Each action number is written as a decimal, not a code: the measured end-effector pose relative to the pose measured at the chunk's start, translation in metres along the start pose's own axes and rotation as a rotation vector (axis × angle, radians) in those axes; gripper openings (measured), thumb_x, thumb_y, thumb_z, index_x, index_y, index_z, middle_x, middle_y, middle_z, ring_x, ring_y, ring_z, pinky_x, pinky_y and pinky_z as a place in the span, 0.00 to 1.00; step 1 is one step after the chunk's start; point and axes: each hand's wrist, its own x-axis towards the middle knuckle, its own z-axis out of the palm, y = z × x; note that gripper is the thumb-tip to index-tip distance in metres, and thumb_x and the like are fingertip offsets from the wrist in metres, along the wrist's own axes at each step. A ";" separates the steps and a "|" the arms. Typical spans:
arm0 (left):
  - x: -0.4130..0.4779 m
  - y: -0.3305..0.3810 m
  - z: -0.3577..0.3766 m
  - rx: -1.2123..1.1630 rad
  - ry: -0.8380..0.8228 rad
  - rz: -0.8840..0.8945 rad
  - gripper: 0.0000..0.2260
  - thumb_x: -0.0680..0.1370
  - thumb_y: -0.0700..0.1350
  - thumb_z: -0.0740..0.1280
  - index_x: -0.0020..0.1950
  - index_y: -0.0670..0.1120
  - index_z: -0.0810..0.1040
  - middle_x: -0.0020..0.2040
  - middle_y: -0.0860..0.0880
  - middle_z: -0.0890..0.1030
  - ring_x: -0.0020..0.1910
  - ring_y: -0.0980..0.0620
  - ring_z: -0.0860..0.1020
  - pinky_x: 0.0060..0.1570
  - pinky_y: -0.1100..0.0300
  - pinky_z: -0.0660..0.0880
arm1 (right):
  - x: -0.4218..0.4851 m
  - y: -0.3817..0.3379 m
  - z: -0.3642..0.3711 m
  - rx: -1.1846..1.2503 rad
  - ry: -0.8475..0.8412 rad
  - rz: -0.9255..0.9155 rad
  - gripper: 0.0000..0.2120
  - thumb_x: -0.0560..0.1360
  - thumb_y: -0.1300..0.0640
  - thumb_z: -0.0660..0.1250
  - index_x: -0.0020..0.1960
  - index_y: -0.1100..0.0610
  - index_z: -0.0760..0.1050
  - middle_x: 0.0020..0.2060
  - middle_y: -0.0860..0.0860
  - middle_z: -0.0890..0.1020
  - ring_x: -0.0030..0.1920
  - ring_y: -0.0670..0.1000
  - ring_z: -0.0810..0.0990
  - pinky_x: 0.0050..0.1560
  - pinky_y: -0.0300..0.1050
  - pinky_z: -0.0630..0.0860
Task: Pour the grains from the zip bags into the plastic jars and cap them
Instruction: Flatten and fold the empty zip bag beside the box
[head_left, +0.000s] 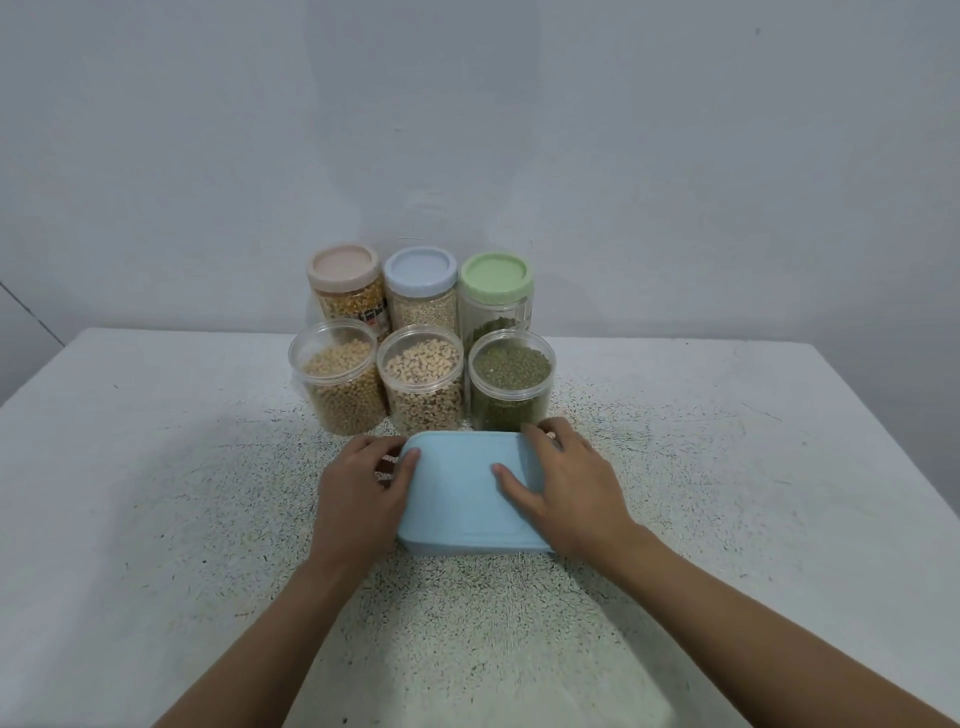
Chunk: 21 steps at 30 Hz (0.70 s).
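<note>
Lid: smooth pale-blue lid (462, 493), a rounded rectangle, flat at mid-desk.
Hands: left hand (358, 493) and right hand (571, 488) clasp its short edges, thumbs on top.
Jars: clear round open jars (423, 382) of beans just behind; capped jars (420, 291) further back.
Desk: speckled white desk (156, 467).

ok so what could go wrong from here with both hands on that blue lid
1. The yellow bean jar, speckled bean jar and green bean jar look uncapped and stand just beyond the blue lid. A forward slip of the left hand or right hand could knock them over and spill grain.
2. Pressed unevenly, the lid might seat askew and leave a corner unsealed.
</note>
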 end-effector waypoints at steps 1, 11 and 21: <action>0.001 0.001 -0.001 0.012 0.000 0.003 0.10 0.81 0.47 0.70 0.58 0.44 0.84 0.51 0.50 0.82 0.42 0.56 0.81 0.43 0.55 0.82 | 0.002 0.000 0.000 -0.013 0.015 -0.015 0.30 0.80 0.32 0.56 0.71 0.52 0.70 0.65 0.52 0.75 0.58 0.55 0.77 0.56 0.51 0.76; 0.018 0.002 0.016 0.129 -0.040 -0.170 0.13 0.84 0.53 0.62 0.51 0.47 0.82 0.47 0.49 0.82 0.44 0.47 0.79 0.43 0.54 0.71 | 0.019 0.001 -0.001 -0.063 -0.012 -0.076 0.24 0.80 0.33 0.52 0.65 0.48 0.69 0.60 0.53 0.75 0.54 0.55 0.76 0.53 0.51 0.75; 0.011 -0.003 0.025 -0.051 0.058 -0.231 0.13 0.83 0.52 0.65 0.50 0.47 0.86 0.43 0.49 0.83 0.41 0.49 0.78 0.40 0.56 0.68 | 0.015 0.017 0.023 0.528 0.097 0.088 0.19 0.78 0.44 0.59 0.64 0.53 0.75 0.53 0.46 0.77 0.54 0.49 0.74 0.57 0.50 0.74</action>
